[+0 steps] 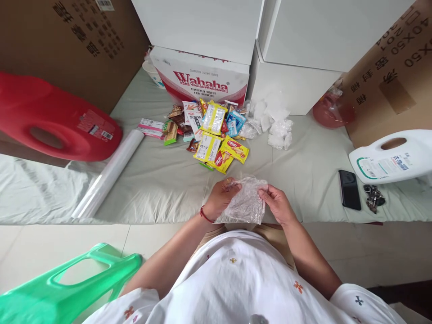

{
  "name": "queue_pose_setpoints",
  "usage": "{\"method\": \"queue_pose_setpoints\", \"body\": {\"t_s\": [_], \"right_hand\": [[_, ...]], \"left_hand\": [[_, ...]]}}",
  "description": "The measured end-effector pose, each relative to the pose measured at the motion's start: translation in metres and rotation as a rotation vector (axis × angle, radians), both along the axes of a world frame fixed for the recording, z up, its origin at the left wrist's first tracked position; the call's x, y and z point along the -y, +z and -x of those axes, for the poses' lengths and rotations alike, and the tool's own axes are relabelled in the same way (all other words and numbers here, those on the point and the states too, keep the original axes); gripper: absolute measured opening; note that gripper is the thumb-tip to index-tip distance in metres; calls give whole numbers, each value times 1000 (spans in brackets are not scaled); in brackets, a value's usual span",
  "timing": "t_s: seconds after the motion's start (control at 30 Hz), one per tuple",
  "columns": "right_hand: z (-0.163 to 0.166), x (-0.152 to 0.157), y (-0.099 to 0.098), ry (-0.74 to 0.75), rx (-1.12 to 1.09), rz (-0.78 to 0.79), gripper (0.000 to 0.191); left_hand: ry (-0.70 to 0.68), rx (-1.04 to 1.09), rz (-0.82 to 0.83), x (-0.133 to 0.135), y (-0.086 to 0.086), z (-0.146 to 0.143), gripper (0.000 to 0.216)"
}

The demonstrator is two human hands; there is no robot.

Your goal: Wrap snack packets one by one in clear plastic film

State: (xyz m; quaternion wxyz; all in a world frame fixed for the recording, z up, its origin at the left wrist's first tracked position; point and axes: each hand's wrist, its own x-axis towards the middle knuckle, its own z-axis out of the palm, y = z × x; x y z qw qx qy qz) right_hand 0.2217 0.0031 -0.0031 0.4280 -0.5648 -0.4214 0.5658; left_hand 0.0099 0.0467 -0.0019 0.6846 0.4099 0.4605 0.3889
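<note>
A crinkled clear plastic bag (247, 200) is stretched between my two hands at the front edge of the cloth-covered surface. My left hand (221, 196), with a red cord at the wrist, pinches its left upper part. On the other side, my right hand (277, 203) grips the upper right edge between thumb and fingers. Just beyond lies a heap of packaged snacks, with yellow nabati packets (235, 150) nearest to me. Right of the heap are several crumpled clear plastic bundles (280, 133); I cannot make out whether anything is inside them.
A Wahaha carton (209, 81) and white boxes (286, 81) stand behind. At left are a red jug (64, 121) and a clear plastic roll (110, 173). To the right lie a white bottle (394, 157), a phone (349, 190) and keys (374, 198). A green stool (77, 279) stands lower left.
</note>
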Motion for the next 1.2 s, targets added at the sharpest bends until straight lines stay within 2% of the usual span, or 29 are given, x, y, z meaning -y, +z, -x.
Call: {"method": "queue_pose_setpoints", "body": {"t_s": [0.13,0.27,0.37,0.43,0.53,0.57,0.6,0.63,0.73,0.8,0.87,0.97,1.07,1.2], "right_hand": [[-7,-3,9,-65,-13,-57,44],[-16,-10,14,-167,71,-96,35],[-17,-13,14,-197,46,-80,35],[-16,-12,14,-219,-5,-31,36],[-12,-8,13,-287,-64,7,36],[-10,-5,13,-305,-59,-9,34],[-8,-2,13,-313,-37,-40,32],[-5,1,13,-308,1,-82,29],[5,9,19,-243,205,-252,17],[13,12,24,-182,370,-375,9],[19,15,28,-91,485,-460,8],[21,17,30,35,511,-480,11],[16,18,27,-3,431,-411,15],[10,14,27,-82,286,-302,22]], "left_hand": [[-79,-35,-59,1,2,-7,43],[-40,-72,-85,5,-1,-7,46],[-30,-105,-119,3,-8,-4,45],[75,-167,-145,1,-11,-1,36],[400,-277,-195,0,-8,3,24],[454,-277,-202,1,-5,3,25],[445,-243,-192,3,0,2,26],[379,-177,-157,6,4,0,27],[42,76,44,18,18,-13,39],[-103,190,165,24,23,-23,45],[-116,256,216,26,24,-31,46],[-11,279,196,24,19,-34,42],[32,217,135,23,14,-30,38],[-22,102,28,26,17,-29,35]]}}
